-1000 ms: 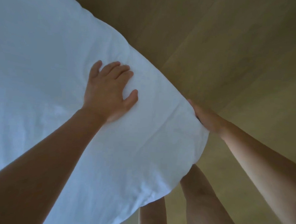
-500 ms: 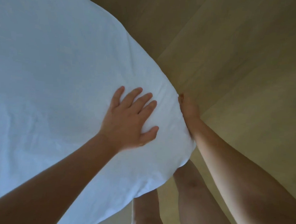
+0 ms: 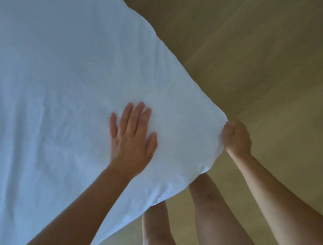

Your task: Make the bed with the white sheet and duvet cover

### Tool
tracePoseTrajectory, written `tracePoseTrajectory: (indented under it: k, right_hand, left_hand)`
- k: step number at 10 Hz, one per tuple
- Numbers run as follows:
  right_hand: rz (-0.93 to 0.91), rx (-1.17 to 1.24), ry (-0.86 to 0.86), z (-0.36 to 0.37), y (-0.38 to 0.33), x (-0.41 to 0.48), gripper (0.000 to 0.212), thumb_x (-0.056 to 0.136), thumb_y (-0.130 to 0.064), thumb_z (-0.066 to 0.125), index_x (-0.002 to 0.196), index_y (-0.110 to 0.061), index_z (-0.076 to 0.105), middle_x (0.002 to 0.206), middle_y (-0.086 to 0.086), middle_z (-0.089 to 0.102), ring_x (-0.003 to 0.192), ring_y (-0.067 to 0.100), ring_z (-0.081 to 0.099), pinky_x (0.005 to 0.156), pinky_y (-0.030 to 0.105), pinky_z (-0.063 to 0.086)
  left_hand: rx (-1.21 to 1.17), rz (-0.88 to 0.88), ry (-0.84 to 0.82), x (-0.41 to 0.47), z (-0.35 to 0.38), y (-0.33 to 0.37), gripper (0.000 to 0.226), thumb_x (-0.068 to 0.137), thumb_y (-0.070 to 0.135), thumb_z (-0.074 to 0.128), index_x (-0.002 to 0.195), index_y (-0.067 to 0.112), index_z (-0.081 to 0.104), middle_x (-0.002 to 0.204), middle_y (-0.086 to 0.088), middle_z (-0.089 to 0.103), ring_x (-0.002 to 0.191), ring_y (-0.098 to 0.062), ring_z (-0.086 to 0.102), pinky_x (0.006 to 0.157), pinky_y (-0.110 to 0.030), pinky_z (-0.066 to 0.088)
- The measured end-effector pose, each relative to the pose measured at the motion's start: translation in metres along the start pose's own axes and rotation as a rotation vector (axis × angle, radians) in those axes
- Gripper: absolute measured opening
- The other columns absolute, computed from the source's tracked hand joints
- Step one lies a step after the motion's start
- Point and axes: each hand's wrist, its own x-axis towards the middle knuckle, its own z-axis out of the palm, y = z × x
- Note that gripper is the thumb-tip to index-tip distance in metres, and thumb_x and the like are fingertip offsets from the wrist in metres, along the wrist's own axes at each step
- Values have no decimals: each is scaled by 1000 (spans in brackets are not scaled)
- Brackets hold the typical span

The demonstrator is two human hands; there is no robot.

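A white sheet [image 3: 66,86] covers the bed and fills the left and middle of the head view, lightly creased. My left hand [image 3: 131,137] lies flat on it near the bed's corner, fingers straight and pressing down. At the corner's right edge my right hand [image 3: 236,137] is curled into a fist that grips the sheet's edge, pulling the fabric to a point. The mattress under the sheet is hidden.
Light wooden floor [image 3: 260,61] runs along the bed's right side and beyond the corner. My two bare legs [image 3: 210,215] stand on the floor right against the bed's corner, below the sheet's edge.
My left hand has slid along the sheet toward the corner, staying flat. My right hand has gone from lying along the sheet's edge to gripping it in a fist at the corner.
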Motion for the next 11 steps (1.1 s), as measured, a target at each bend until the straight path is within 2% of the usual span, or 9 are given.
tracePoseTrajectory:
  k: [2, 3, 4, 5, 6, 7, 9, 10, 11]
  right_hand:
    - [-954, 49, 60, 19, -71, -74, 57, 99, -40, 29, 149, -16, 20, 155, 7, 20, 143, 24, 16, 113, 36, 11]
    - [-477, -353, -274, 31, 1, -73, 58, 101, -42, 26, 150, -20, 5, 159, 6, 1, 146, 25, 5, 116, 44, 12]
    - [-248, -541, -193, 18, 47, -94, 56, 99, -36, 30, 142, 0, 33, 147, 22, 33, 135, 40, 30, 104, 56, 30]
    - [-572, -228, 141, 20, 12, -135, 50, 85, -25, 35, 115, 9, 56, 117, 29, 56, 108, 46, 51, 90, 54, 42]
    - [-1056, -236, 214, 46, -53, -195, 43, 82, -17, 42, 114, 5, 61, 124, 27, 56, 119, 38, 44, 94, 60, 40]
    - [-1485, -484, 157, 94, -104, -242, 48, 80, -19, 41, 120, -3, 63, 132, 19, 55, 123, 37, 51, 97, 60, 37]
    - [-1200, -574, 88, 198, -121, -312, 53, 92, -22, 45, 143, -8, 37, 151, 15, 29, 139, 40, 25, 110, 59, 17]
    - [-1067, -946, -162, 214, -53, -352, 67, 94, -24, 46, 150, -17, 10, 157, 9, -2, 144, 38, 0, 112, 58, 4]
    - [-719, -1381, -564, 200, -4, -383, 46, 94, -28, 35, 138, -14, 42, 146, 14, 37, 134, 34, 34, 109, 49, 20]
  left_hand:
    - [29, 728, -332, -75, 10, 45, 34, 63, 44, 72, 95, 33, 76, 119, 11, 66, 117, -11, 58, 102, -37, 42]
    - [-225, 418, -6, -78, -7, -4, 30, 74, 27, 63, 103, 18, 70, 119, -1, 65, 117, -24, 57, 105, -46, 35]
    - [-147, -240, 133, -75, -8, -70, 50, 85, 37, 44, 130, 16, 48, 138, -8, 46, 132, -30, 36, 110, -53, 15]
    - [-167, -506, -181, -120, 14, -49, 84, 86, 53, 28, 150, 6, 2, 155, -18, 14, 143, -41, 9, 112, -60, 8]
    - [-101, 281, -289, -186, 33, -21, 76, 62, 52, 73, 128, 18, 58, 136, -11, 52, 127, -36, 46, 102, -61, 31]
    - [-213, 582, -141, -228, 29, -69, 19, 55, 26, 77, 74, 23, 76, 100, 1, 72, 104, -22, 66, 94, -51, 46]
    - [-221, -284, 188, -333, 45, -208, 52, 80, 29, 46, 126, 5, 51, 140, -21, 43, 130, -38, 38, 107, -53, 24]
    - [-198, -232, -263, -434, 66, -179, 85, 64, 46, 74, 132, 0, 51, 141, -27, 41, 126, -49, 41, 96, -64, 37]
    - [-403, -155, -745, -495, 73, -152, 78, 73, 53, 66, 138, 15, 47, 152, -14, 30, 139, -34, 30, 110, -48, 29]
